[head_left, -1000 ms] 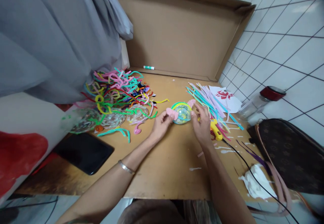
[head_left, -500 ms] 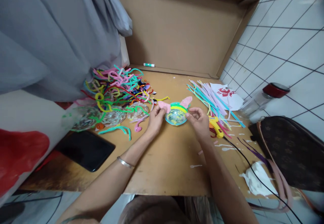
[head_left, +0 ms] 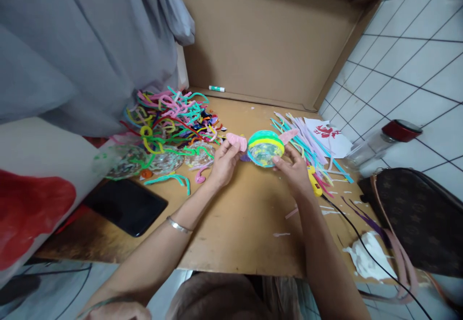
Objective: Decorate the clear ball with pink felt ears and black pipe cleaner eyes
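My left hand (head_left: 224, 162) pinches a small fuzzy pink piece (head_left: 237, 141), apparently shaped from pipe cleaner. Just right of it, my right hand (head_left: 292, 168) grips a round disc (head_left: 266, 150) by its lower right edge. The disc has a clear, yellow-speckled middle, with green and yellow pipe cleaner bands over its upper part and a blue rim. A second pink piece (head_left: 288, 136) juts out at the disc's upper right; whether it is fixed there I cannot tell. Something purple (head_left: 245, 157) shows between the left fingers and the disc.
Tangled pipe cleaners (head_left: 173, 112) and clear round discs (head_left: 164, 162) lie left, behind a black tablet or phone (head_left: 126, 206). To the right are straight pipe cleaners (head_left: 304, 141), a yellow glue gun (head_left: 315, 182) with a cord, a bottle (head_left: 383, 139) and a brown bag (head_left: 412, 218). Cardboard (head_left: 267, 40) stands behind.
My right hand has moved the disc right and tilted it up towards me. The left pink piece, earlier against the disc, is now apart from it in my left hand.
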`<state>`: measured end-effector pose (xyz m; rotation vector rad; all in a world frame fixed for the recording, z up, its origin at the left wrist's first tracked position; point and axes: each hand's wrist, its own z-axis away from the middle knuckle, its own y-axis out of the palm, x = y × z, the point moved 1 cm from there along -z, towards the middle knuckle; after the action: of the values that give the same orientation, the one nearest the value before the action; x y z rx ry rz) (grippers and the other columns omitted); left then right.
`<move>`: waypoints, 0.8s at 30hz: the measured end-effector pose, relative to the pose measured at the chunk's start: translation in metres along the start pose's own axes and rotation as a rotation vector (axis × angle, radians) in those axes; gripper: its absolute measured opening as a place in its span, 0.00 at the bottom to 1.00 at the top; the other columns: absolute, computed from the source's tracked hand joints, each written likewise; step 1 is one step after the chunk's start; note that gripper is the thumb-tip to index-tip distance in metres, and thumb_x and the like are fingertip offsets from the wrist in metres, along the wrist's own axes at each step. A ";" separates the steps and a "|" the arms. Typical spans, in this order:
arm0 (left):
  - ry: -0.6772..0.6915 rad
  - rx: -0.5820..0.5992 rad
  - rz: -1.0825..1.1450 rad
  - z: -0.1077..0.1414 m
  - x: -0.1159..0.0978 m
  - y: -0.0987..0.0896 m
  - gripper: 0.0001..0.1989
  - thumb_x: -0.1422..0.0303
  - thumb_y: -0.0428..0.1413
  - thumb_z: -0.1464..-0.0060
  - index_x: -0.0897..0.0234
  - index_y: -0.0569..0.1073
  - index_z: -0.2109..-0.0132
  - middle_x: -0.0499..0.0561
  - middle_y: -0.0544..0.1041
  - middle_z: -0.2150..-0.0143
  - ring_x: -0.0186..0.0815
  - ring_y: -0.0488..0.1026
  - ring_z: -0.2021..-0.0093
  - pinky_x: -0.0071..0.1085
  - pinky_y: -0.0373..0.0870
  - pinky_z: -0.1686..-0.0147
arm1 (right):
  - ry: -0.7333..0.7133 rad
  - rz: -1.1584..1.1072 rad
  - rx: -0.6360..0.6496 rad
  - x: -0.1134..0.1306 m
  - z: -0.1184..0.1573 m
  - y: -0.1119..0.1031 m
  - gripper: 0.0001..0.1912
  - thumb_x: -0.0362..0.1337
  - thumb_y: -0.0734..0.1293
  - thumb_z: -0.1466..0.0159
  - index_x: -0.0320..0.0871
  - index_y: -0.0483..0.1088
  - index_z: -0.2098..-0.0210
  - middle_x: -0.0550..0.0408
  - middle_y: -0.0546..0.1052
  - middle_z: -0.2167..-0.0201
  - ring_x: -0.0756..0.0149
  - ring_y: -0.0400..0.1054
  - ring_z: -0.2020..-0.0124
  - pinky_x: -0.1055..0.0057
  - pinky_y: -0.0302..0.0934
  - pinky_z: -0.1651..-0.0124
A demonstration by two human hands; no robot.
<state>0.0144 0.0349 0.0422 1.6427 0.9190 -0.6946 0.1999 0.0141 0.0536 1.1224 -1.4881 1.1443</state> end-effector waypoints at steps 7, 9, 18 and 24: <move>-0.106 -0.086 0.039 -0.003 0.007 -0.007 0.11 0.62 0.62 0.54 0.63 0.68 0.70 0.49 0.75 0.67 0.35 0.72 0.60 0.29 0.69 0.59 | -0.056 -0.044 0.011 -0.017 -0.001 0.022 0.38 0.46 0.75 0.56 0.44 0.58 0.50 0.41 0.72 0.48 0.58 0.72 0.55 0.64 0.69 0.59; -0.150 -0.124 0.042 -0.005 0.013 -0.011 0.10 0.63 0.62 0.55 0.64 0.71 0.68 0.49 0.77 0.68 0.35 0.74 0.62 0.29 0.70 0.60 | -0.059 -0.043 0.010 -0.024 -0.001 0.030 0.38 0.45 0.75 0.57 0.44 0.57 0.51 0.42 0.72 0.48 0.58 0.72 0.54 0.62 0.69 0.57; -0.274 -0.188 0.017 -0.005 0.034 -0.020 0.12 0.64 0.62 0.59 0.64 0.70 0.69 0.46 0.74 0.73 0.30 0.69 0.73 0.27 0.67 0.68 | 0.027 0.418 0.033 -0.023 0.005 0.025 0.34 0.48 0.74 0.55 0.42 0.64 0.52 0.45 0.76 0.55 0.52 0.72 0.55 0.52 0.66 0.50; -0.211 -0.161 -0.018 -0.006 0.034 -0.019 0.09 0.64 0.61 0.58 0.64 0.69 0.71 0.45 0.72 0.73 0.31 0.69 0.71 0.28 0.67 0.64 | -0.009 0.358 0.037 -0.027 0.003 0.020 0.37 0.46 0.75 0.55 0.45 0.63 0.49 0.49 0.77 0.57 0.57 0.74 0.58 0.59 0.69 0.55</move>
<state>0.0165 0.0511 0.0058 1.3923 0.8164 -0.7695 0.1845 0.0176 0.0235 0.9068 -1.7266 1.4144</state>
